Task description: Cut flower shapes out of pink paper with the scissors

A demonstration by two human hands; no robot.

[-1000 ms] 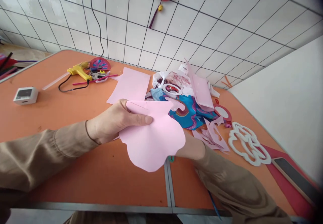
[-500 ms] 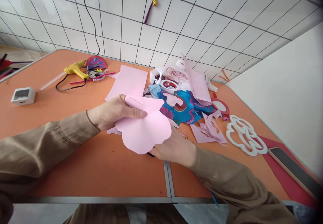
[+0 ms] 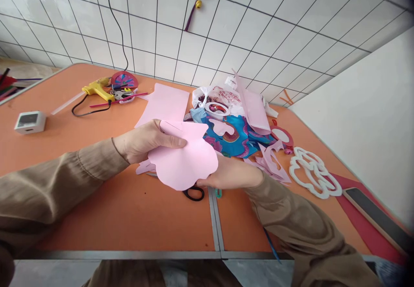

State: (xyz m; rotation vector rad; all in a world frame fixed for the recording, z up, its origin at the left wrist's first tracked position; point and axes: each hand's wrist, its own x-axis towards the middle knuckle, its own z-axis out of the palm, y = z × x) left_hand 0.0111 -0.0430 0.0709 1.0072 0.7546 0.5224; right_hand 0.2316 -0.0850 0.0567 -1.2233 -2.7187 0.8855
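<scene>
My left hand pinches the upper left of a pink scalloped paper cutout, thumb on top, above the orange table. My right hand sits at the cutout's lower right edge, its fingers hidden beneath the paper. Black scissor handles poke out from under the cutout, close to my right hand; whether the hand touches them is hidden. A small pink offcut lies under my left hand.
A pink sheet lies behind. A heap of bags, blue patterned paper and pink scraps sits right. A white cloud-shaped frame, a yellow glue gun, a small white box and a dark slab surround.
The cutout and both hands have come lower and closer to the table. The black scissor handles, hidden a second ago, show below the paper. My right hand has shifted rightward under the cutout's edge.
</scene>
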